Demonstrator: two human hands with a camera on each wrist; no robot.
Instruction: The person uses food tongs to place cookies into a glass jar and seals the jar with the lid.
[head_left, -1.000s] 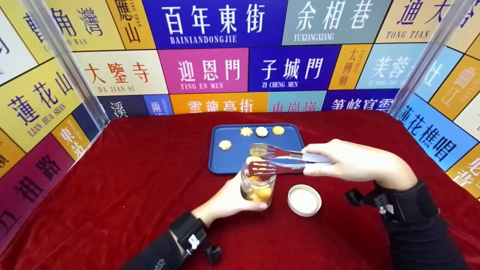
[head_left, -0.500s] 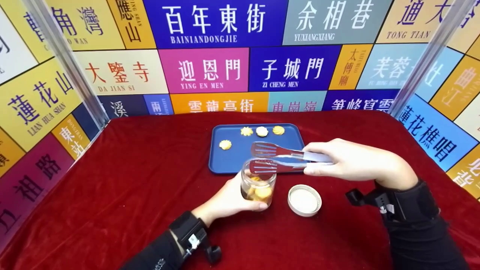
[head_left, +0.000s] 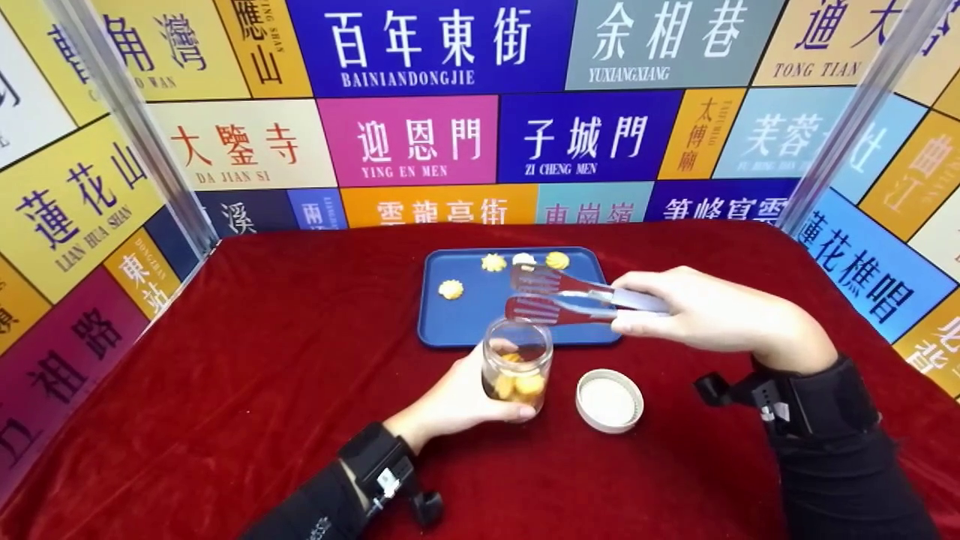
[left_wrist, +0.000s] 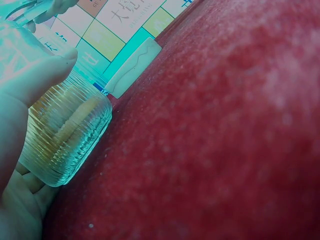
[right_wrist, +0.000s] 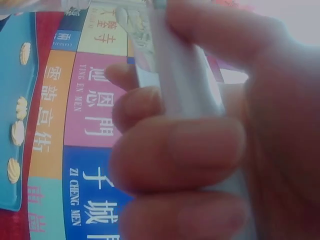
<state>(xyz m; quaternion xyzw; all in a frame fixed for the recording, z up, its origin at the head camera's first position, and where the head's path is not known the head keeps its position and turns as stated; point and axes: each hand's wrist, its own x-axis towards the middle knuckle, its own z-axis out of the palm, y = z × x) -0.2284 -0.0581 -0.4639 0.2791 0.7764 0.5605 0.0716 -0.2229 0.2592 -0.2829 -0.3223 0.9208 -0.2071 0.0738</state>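
Observation:
My left hand grips a clear glass jar standing on the red cloth, its mouth uncovered. Yellow cookies lie in the bottom; the left wrist view shows them through the ribbed glass. My right hand holds metal tongs with slotted ends, the two arms spread and nothing between them. They hover just above the jar's rim, overlapping the tray in the head view. In the right wrist view, curled fingers wrap the tongs' handle.
Behind the jar lies a blue tray with several piped cookies along its back and left. A white round lid rests right of the jar. Sign-printed panels and metal posts border the red cloth.
A cookie seen at the jar's mouth between the tongs a second ago is gone from there, and the tongs are empty. The tongs have risen away from the jar. My left hand stays put.

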